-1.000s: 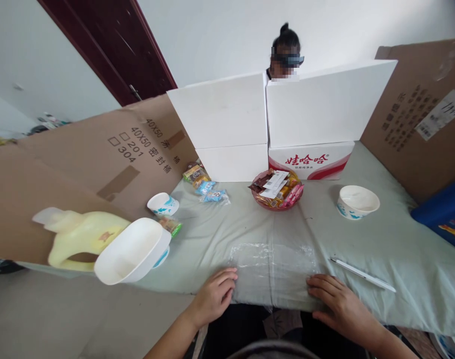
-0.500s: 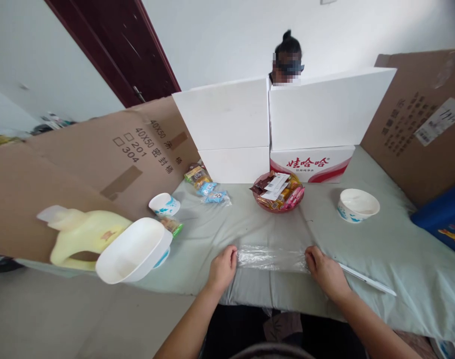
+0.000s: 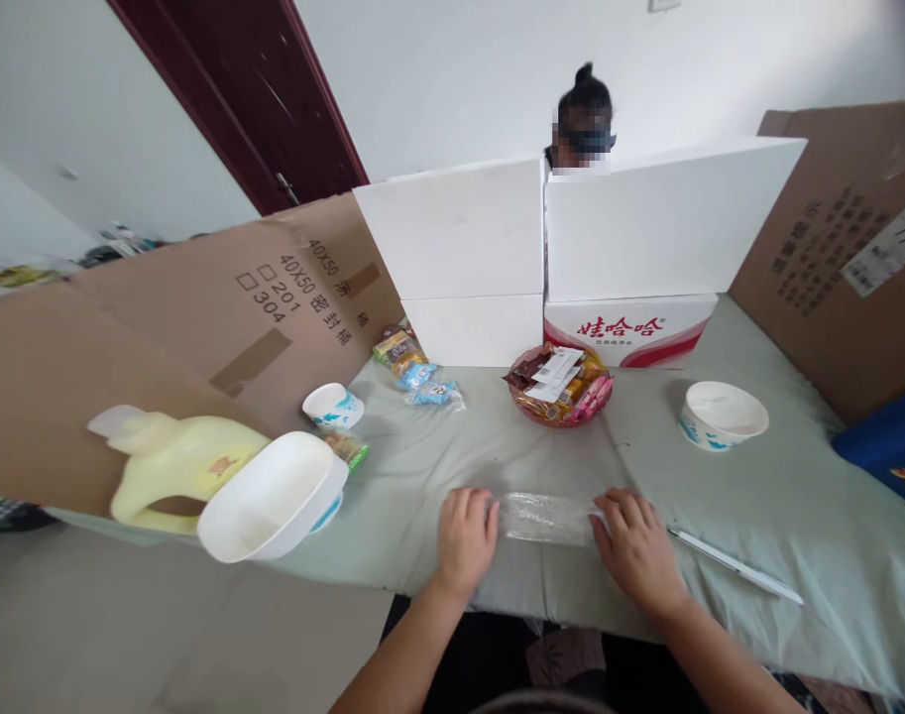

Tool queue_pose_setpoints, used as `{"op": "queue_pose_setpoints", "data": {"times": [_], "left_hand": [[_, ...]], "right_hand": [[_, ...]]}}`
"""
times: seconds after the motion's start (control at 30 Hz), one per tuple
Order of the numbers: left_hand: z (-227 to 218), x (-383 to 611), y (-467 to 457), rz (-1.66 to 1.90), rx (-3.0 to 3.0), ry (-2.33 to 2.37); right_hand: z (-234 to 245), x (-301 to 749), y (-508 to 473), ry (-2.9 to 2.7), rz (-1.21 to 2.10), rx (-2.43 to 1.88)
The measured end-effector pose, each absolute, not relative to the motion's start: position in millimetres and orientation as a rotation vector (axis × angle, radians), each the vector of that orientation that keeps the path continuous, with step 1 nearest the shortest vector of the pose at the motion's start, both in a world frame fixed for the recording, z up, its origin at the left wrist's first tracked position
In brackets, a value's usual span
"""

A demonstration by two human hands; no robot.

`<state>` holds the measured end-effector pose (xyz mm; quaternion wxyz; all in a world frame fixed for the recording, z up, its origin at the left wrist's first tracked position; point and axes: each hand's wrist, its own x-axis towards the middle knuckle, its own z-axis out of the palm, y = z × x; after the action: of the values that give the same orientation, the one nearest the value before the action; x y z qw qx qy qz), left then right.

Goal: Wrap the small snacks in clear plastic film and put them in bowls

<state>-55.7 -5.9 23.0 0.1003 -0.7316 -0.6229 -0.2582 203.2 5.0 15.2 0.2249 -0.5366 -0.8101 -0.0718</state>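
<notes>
A clear, crinkled plastic bag or sheet [image 3: 542, 518] lies flat on the cloth in front of me, stretched sideways between my hands. My left hand [image 3: 468, 540] rests at its left end, fingers lying forward over the cloth and the edge of the plastic. At the other end is my right hand [image 3: 639, 545], its thumb apart from the fingers and the fingertips touching the plastic. Right of that hand lies a thin white pen-like stick [image 3: 735, 565]. Beyond the plastic stands a pink bowl [image 3: 560, 418] with wrapped snacks [image 3: 593, 382] and white paper slips [image 3: 557, 372].
On the left are a yellow jug [image 3: 199, 456], a white tub [image 3: 274, 496], a paper cup [image 3: 333, 407] and snack packets [image 3: 433, 393]. A paper bowl [image 3: 724, 415] stands right. White boxes [image 3: 467, 233] and cardboard [image 3: 288, 307] wall the table; a person [image 3: 586, 109] sits behind.
My hands have come closer together over the ends of the plastic. Their fingers have loosened from a pinch and now lie more extended. The view has shifted slightly.
</notes>
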Motion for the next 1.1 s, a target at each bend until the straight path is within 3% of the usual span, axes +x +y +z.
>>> {"op": "queue_pose_setpoints", "data": {"times": [0.17, 0.47, 0.63, 0.73, 0.83, 1.1], "left_hand": [[7.6, -17.1, -13.3, -0.545, -2.519, -1.747], [-18.1, -96.2, -3.1, -0.146, -2.282, -2.146], [-4.3, -81.0, -11.5, -0.495, -2.186, -2.121], [10.1, -30.4, -24.7, -0.790, -2.553, -1.744], [16.1, 21.3, -34.3, -0.865, -2.814, -1.543], [-1.2, 54.2, -45.6, -0.967, -2.908, -1.509]], "right_hand": [[-4.6, 171.4, 1.5, -2.503, -0.118, -1.072], [-33.0, 228.3, -5.0, -2.440, -0.093, -1.437], [-19.2, 248.5, -2.1, -2.293, 0.077, -1.502], [-5.0, 244.2, 8.1, -2.199, 0.205, -1.501], [3.8, 237.1, 15.6, -2.132, 0.356, -1.543], [29.6, 240.5, -19.4, -1.781, 1.376, -1.457]]}}
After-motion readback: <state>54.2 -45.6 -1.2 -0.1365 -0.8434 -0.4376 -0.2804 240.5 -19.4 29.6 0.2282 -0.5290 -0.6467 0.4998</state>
